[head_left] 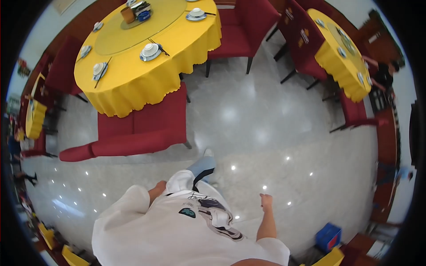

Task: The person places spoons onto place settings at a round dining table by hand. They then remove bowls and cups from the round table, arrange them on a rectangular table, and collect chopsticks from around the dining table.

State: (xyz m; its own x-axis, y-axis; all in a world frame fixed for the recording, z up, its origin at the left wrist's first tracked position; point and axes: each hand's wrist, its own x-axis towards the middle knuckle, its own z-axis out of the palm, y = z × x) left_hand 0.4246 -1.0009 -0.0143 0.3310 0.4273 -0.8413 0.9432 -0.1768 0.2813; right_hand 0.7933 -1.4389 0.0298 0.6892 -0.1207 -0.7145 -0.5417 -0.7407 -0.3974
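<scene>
My left hand (159,187) hangs beside the hem of my white shirt (155,221), near the back of a red chair (142,133). Its fingers are small and partly hidden, so I cannot make out whether they are open or closed. On the other side my right hand (266,200) hangs over the grey floor (284,177), fingers curled in, with nothing visible in it. Below me one leg in light blue trousers (202,166) reaches forward, ending in a white shoe (208,153).
A round table with a yellow cloth (124,88) stands ahead, bearing bowls, plates, chopsticks and a glass turntable (146,29). More red chairs (237,35) surround it. Another yellow-covered table (341,53) stands at the right, near a person in black (385,76). A blue box (328,236) lies at lower right.
</scene>
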